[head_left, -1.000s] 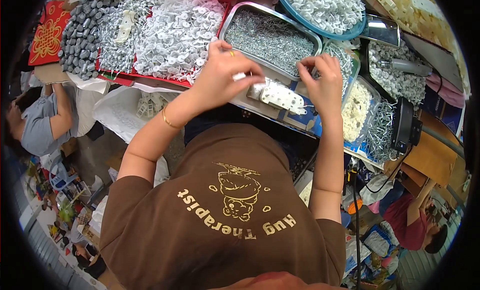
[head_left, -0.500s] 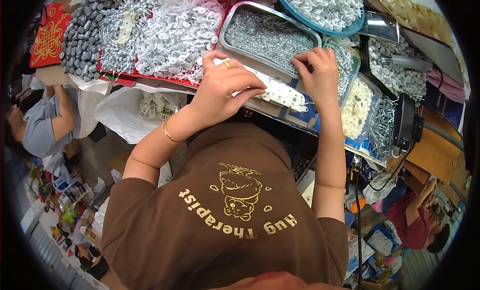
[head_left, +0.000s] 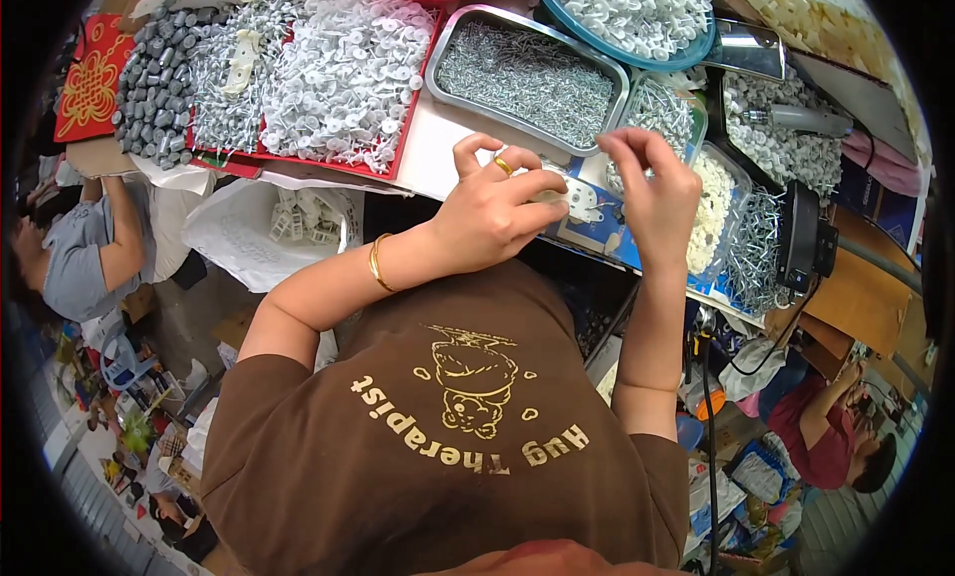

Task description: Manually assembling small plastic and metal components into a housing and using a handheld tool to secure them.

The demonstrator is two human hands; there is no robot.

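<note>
Nearest to the camera, the two forearms rise from the brown shirt toward the table edge. The left hand [head_left: 492, 213], with a gold ring and a bracelet on the wrist, is curled around a small white plastic part [head_left: 577, 200]; its fingers grasp the part from the left side and hold it just above the table edge. The right hand [head_left: 652, 183] is now lifted a little and stands just beside the part; thumb and fingertips are pinched together, but I cannot tell if a small piece is between them.

Half a second ago the left hand lay flat over a longer white strip and the right hand pressed on its far end. Now the left hand has turned and closed, and the right hand has come off the piece. I judge that one fitting step on the part is finished and the right hand is free to take or place the next small piece.

Behind the hands stands a steel tray of small metal screws [head_left: 527, 74]. To the left of it a red tray [head_left: 398, 158] carries white pin-like fasteners. Farther away, a blue bowl [head_left: 622, 49] holds white round pieces.
</note>
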